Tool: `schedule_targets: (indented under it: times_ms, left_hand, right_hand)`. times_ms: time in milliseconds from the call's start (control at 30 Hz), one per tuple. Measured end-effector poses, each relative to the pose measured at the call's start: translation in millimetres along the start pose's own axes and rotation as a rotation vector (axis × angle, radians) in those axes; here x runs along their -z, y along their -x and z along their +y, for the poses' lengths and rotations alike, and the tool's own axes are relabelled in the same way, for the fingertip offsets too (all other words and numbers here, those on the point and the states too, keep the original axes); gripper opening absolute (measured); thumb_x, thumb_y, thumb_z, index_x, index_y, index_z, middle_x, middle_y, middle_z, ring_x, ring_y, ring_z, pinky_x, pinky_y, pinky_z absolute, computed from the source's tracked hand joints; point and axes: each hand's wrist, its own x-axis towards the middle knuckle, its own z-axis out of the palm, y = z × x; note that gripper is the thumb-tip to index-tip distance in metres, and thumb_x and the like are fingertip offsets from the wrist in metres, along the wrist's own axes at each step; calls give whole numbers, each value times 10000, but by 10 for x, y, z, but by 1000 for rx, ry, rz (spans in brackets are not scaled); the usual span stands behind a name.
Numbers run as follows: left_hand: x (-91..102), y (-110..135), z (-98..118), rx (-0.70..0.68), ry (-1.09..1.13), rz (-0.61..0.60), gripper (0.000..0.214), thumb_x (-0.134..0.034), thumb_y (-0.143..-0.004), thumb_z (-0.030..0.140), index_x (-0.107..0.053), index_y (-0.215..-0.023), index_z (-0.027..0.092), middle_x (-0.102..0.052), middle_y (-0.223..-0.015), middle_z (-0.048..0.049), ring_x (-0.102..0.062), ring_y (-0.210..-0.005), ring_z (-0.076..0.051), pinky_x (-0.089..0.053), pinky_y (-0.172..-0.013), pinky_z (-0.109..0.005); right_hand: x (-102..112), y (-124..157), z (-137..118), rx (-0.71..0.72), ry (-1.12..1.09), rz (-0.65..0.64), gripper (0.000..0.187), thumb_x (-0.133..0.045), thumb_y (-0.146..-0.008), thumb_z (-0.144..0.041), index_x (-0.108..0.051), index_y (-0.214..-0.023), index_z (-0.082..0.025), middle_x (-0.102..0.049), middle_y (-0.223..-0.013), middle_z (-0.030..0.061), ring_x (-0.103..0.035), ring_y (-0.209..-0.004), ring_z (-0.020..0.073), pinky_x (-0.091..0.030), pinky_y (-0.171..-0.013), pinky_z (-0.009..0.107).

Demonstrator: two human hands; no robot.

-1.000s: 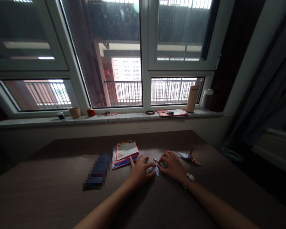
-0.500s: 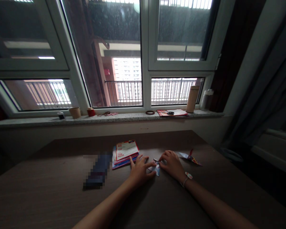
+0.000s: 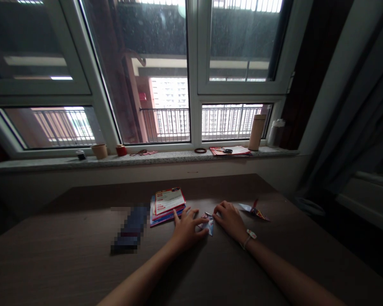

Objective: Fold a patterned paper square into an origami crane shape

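A small folded piece of coloured paper (image 3: 208, 222) lies on the dark wooden table (image 3: 67, 263) between my hands. My left hand (image 3: 185, 229) rests flat with fingers spread, its index finger pressing on the paper's left side. My right hand (image 3: 230, 219) has its fingers curled and pinches the paper's right edge. A band is on my right wrist (image 3: 249, 237).
A stack of red and white leaflets (image 3: 166, 204) lies just behind my left hand, a dark oblong object (image 3: 130, 229) to its left. A finished folded paper shape (image 3: 254, 211) sits right of my right hand. The windowsill (image 3: 166, 158) carries cups, scissors, papers and bottles.
My right hand has shifted slightly back along the paper's edge; otherwise both hands stay on the folded paper in nearly the same place.
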Motion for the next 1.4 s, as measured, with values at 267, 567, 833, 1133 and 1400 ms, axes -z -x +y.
schedule_targets:
  times_ms: [267, 567, 833, 1133, 1400]
  left_hand:
    - [-34, 12, -22, -28, -10, 23, 349, -652, -788, 509, -615, -1135, 500, -512, -1348, 12, -320, -1329, -345, 28, -1008, -767]
    - [-57, 25, -31, -37, -23, 35, 347, -634, -802, 521, -604, -1147, 508, -510, -1355, 11, -311, -1338, -334, 42, -1018, -754]
    - [-45, 28, -17, -42, -19, 30, 348, -626, -813, 508, -606, -1160, 486, -504, -1360, -2, -313, -1334, -335, 31, -1015, -759]
    - [-91, 29, -39, -51, -26, 52, 340, -619, -814, 525, -606, -1153, 498, -509, -1353, 5, -321, -1331, -339, 41, -1012, -763]
    - [-66, 35, -23, -48, -28, 52, 339, -620, -818, 511, -604, -1157, 497, -513, -1356, -2, -317, -1338, -331, 39, -1016, -758]
  right_hand:
    - [13, 16, 62, 48, -57, -13, 147, -514, -906, -322, -639, -906, -243, -561, -965, 33, -515, -977, 205, -380, -874, 328]
    - [23, 58, 78, 111, -178, 2, 114, -557, -876, -281, -663, -904, -250, -569, -978, 30, -516, -1011, 205, -379, -918, 341]
    - [-11, 34, 81, 87, -129, 3, 175, -555, -887, -342, -689, -843, -239, -579, -953, 40, -514, -1003, 215, -381, -915, 355]
    - [59, 65, 30, 128, -32, -32, 179, -627, -825, -420, -674, -852, -249, -589, -1028, 36, -436, -1163, 254, -303, -1035, 423]
    - [114, 98, 46, 175, -27, -98, 271, -656, -773, -470, -653, -933, -251, -583, -1109, 39, -411, -1221, 266, -246, -1093, 455]
